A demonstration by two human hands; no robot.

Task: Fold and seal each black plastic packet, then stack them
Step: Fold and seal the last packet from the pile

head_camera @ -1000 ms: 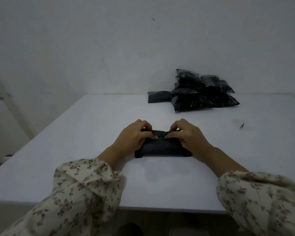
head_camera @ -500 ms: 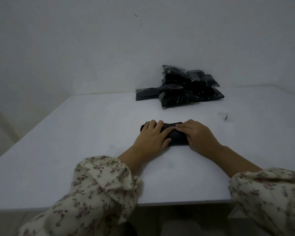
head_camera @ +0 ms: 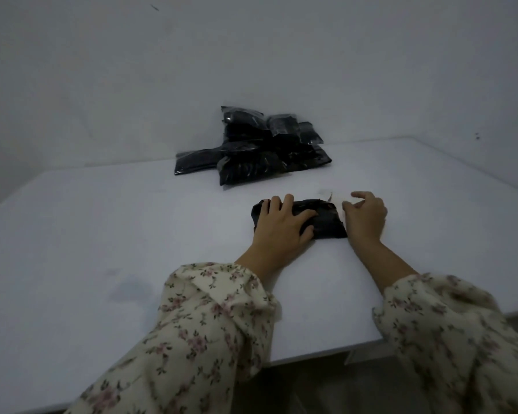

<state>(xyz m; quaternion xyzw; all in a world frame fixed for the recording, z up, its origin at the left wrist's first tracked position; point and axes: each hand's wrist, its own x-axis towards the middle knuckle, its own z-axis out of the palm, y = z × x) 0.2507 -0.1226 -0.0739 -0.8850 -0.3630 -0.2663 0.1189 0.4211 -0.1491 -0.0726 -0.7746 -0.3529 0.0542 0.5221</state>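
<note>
Black plastic packet (head_camera: 326, 219), folded, lies flat on the white bench (head_camera: 102, 234), about midway back; pile of packets (head_camera: 251, 156) at the rear, well apart, nothing between; left grip (head_camera: 281, 228) spread wide, fingers straight, pressing the fold down, likely to set the seal; right grip (head_camera: 365, 216) just beside the packet's right end, loosely curled, holding nothing; small dark scrap (head_camera: 329, 197) just beyond, perhaps tape.

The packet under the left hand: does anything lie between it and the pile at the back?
Nothing visible does. Bare table separates the packet from the pile; a tiny scrap lies off to the right of that path.
</note>
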